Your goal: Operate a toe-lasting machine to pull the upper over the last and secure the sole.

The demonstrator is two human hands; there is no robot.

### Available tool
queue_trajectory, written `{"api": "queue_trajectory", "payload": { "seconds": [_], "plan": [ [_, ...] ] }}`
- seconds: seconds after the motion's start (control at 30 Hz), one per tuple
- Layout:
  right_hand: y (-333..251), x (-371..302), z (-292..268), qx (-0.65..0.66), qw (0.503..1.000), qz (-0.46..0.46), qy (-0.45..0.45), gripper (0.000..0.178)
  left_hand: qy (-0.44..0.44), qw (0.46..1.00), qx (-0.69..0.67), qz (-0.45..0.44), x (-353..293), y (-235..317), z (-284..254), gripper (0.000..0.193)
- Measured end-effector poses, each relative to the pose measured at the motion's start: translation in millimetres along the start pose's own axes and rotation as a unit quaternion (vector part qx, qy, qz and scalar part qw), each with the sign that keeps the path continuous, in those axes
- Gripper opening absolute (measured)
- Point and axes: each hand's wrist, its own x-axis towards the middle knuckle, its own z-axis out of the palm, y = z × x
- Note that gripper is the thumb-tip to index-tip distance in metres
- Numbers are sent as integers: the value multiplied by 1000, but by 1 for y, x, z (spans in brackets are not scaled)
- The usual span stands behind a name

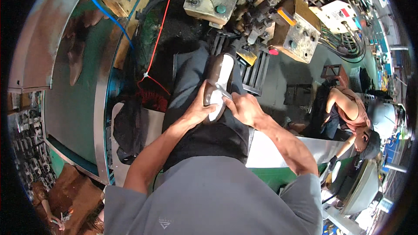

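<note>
Across my lap lies a shoe with a brown upper and a pale, brightly lit bottom turned up. My left hand is closed round its near end, with the thumb on the pale face. A slim metal tool is in my right hand, its tip against the shoe's bottom near the middle. I cannot make out the exact kind of tool. The fingers of my right hand are wrapped round its near end, beside the shoe's right edge.
Machine control boxes and a second knobbed box stand ahead. A green conveyor belt with a metal edge runs along the left. A red cord hangs left of my knees. A co-worker works at the right.
</note>
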Motion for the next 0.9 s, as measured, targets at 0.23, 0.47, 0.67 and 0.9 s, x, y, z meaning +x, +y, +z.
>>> {"api": "queue_trajectory", "payload": {
  "seconds": [0.23, 0.47, 0.67, 0.9],
  "plan": [
    [-8, -10, 7, -38, 999, 26, -16, 55, -4, 999, -31, -38, -1, 5, 0, 123],
    [-7, -5, 11, -37, 999, -21, 2, 45, 0, 1000, 0, -28, -6, 9, 2, 121],
    [7, 32, -15, 48, 988, 128, -71, 62, -8, 1000, -13, -13, -2, 8, 3, 121],
    [13, 52, -30, -108, 994, 31, -9, 44, -18, 1000, -18, -10, -4, 14, 3, 111]
  ]
}}
